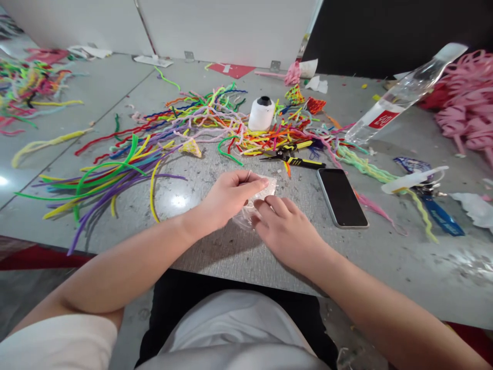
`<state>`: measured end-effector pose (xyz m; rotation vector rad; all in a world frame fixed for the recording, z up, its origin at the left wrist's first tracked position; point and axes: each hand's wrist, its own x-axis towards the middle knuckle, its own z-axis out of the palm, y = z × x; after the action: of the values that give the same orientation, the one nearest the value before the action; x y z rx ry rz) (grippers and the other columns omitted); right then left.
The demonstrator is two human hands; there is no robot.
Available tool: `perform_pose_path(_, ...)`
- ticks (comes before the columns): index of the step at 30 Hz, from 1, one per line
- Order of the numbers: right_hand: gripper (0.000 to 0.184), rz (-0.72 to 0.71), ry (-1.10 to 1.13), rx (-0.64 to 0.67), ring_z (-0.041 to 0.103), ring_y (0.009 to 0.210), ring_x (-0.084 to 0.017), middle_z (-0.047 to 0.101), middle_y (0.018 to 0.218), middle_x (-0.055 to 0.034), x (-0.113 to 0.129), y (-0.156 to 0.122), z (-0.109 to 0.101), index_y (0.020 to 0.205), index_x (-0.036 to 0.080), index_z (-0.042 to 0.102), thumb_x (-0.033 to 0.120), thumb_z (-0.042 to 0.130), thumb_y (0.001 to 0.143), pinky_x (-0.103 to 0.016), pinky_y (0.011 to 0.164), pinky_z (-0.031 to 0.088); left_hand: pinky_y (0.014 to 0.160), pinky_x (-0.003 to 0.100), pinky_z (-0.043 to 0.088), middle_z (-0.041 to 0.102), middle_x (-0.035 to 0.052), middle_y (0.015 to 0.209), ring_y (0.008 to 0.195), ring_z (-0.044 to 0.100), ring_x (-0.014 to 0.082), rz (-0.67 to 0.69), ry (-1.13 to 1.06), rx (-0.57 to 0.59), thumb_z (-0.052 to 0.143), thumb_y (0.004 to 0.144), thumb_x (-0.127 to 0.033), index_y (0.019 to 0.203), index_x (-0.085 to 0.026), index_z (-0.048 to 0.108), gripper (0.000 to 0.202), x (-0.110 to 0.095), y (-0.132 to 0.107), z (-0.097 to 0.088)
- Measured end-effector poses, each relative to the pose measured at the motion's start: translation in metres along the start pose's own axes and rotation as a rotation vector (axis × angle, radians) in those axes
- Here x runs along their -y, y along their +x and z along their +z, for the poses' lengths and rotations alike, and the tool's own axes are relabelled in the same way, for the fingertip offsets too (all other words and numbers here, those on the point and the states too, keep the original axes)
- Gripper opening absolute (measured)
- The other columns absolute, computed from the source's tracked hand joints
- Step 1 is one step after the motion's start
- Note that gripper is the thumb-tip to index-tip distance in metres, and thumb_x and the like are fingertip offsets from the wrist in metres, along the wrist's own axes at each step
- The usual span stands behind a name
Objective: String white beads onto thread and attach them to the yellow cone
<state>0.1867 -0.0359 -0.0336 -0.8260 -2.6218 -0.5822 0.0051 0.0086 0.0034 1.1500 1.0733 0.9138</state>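
Note:
Between my hands, above the near part of the table, is a small clear plastic bag [243, 220]. My left hand [229, 198] pinches its upper part, thumb laid along the top. The curled fingers of my right hand [283, 226] close on the bag's lower right side; the fingertips are partly hidden. What the bag contains is too small to make out. Just beyond lie black-and-yellow pliers [296, 161], and a phone [342, 198] with a dark screen rests to the right of my right hand.
Colourful fuzzy stems [127, 149] spread across the grey table [208, 262]. A white thread spool [262, 114] stands among them. At the right are a tilted clear bottle [404, 97], keys with a blue strap [439, 213] and a heap of pink loops [468, 103]. Panels border the back.

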Motion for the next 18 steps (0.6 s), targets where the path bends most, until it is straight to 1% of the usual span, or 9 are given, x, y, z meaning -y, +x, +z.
perform_pose_path(3, 0.019, 0.023, -0.038, 0.007, 0.061, 0.108, -0.031, 0.081, 0.114, -0.0157, -0.0006, -0.0003, 0.0002, 0.088, 0.016, 0.083, 0.009, 0.070, 0.100, -0.040, 0.081, 0.055, 0.055, 0.024, 0.030, 0.050, -0.0046, 0.065, 0.059, 0.041, 0.0064, -0.011, -0.023, -0.003, 0.081, 0.086, -0.037, 0.076, -0.016, 0.070, 0.026, -0.0002, 0.0007, 0.0004)
perform_pose_path(7, 0.018, 0.034, -0.013, 0.034, 0.061, 0.106, -0.031, 0.080, 0.110, -0.0157, -0.0027, -0.0015, 0.0011, 0.083, 0.017, 0.081, 0.008, 0.072, 0.096, -0.041, 0.080, 0.054, 0.053, 0.023, 0.029, 0.049, -0.0059, 0.062, 0.055, 0.039, 0.0050, -0.009, -0.149, 0.080, 0.080, 0.085, -0.033, 0.074, -0.016, 0.069, 0.022, 0.0015, 0.0015, 0.0010)
perform_pose_path(11, 0.019, 0.021, 0.019, 0.043, 0.061, 0.105, -0.031, 0.078, 0.101, -0.0157, -0.0033, -0.0018, 0.0023, 0.082, 0.015, 0.080, 0.005, 0.070, 0.095, -0.041, 0.080, 0.053, 0.056, 0.023, 0.040, 0.048, -0.0065, 0.058, 0.055, 0.045, 0.0065, 0.029, -0.250, 0.125, 0.079, 0.085, -0.029, 0.072, -0.017, 0.065, 0.023, 0.0045, 0.0027, 0.0007)
perform_pose_path(14, 0.019, 0.018, 0.023, 0.055, 0.061, 0.104, -0.031, 0.077, 0.098, -0.0159, -0.0029, -0.0014, 0.0036, 0.082, 0.015, 0.079, 0.004, 0.069, 0.095, -0.041, 0.080, 0.052, 0.060, 0.024, 0.047, 0.051, -0.0058, 0.059, 0.056, 0.051, 0.0073, 0.045, -0.302, 0.158, 0.077, 0.087, -0.027, 0.072, -0.017, 0.064, 0.022, 0.0052, 0.0033, 0.0004)
perform_pose_path(16, 0.019, 0.017, 0.020, 0.061, 0.062, 0.102, -0.031, 0.078, 0.100, -0.0164, -0.0027, -0.0015, 0.0048, 0.084, 0.014, 0.078, 0.004, 0.068, 0.096, -0.041, 0.079, 0.053, 0.060, 0.024, 0.049, 0.052, -0.0053, 0.060, 0.056, 0.053, 0.0073, 0.060, -0.335, 0.168, 0.076, 0.088, -0.024, 0.072, -0.017, 0.065, 0.021, 0.0045, 0.0031, 0.0006)
perform_pose_path(18, 0.020, 0.008, 0.017, 0.062, 0.061, 0.101, -0.031, 0.078, 0.101, -0.0161, -0.0024, -0.0021, 0.0058, 0.085, 0.014, 0.078, 0.003, 0.066, 0.096, -0.040, 0.078, 0.054, 0.058, 0.022, 0.048, 0.052, -0.0054, 0.059, 0.056, 0.052, 0.0070, 0.060, -0.380, 0.163, 0.076, 0.088, -0.022, 0.072, -0.017, 0.065, 0.020, 0.0028, 0.0025, 0.0013)
